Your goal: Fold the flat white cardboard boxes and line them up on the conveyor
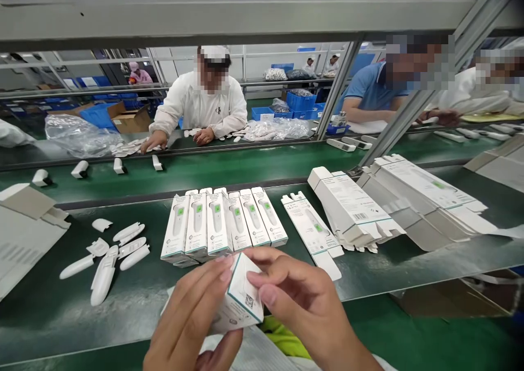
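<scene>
Both my hands grip one small white carton with teal edging, held end-on near the bottom centre. My left hand wraps its left side, fingertips on the top edge. My right hand pinches its right side with thumb and fingers. Just beyond stands a row of several assembled white thermometer boxes on the green work surface. A single flat unfolded box lies to their right.
A stack of flattened cartons and a larger fanned pile lie at right. White plastic shell parts lie at left. Behind runs a green conveyor belt with white parts; people in white coats and a blue shirt work across it.
</scene>
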{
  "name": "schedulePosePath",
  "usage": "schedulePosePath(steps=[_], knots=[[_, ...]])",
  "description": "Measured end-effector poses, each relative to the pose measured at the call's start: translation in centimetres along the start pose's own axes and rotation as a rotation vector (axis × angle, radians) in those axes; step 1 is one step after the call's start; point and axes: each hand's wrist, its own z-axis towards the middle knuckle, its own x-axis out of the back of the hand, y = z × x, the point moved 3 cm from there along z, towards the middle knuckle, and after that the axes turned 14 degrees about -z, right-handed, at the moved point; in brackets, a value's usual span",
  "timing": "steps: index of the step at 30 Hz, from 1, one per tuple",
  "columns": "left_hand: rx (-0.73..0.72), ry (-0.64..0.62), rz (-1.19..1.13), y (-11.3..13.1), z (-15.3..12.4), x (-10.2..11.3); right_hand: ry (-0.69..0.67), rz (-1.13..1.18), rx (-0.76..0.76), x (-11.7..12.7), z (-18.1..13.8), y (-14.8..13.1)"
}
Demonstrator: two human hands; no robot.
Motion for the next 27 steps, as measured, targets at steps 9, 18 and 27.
schedulePosePath(steps=[9,18,27], knots=[[-0.178,-0.111,0.083,-0.6,0.2,0.4,-0.289,0.104,-0.247,0.0,2.1,0.6],[-0.159,-0.012,0.068,-0.7,0.4,0.0,-0.175,-0.130,-0.139,-1.1,1.7,1.0],[-0.037,-0.115,0.012,-1.3,0.3,0.5,-0.317,-0.402,-0.033,0.1,1.0,-1.5]])
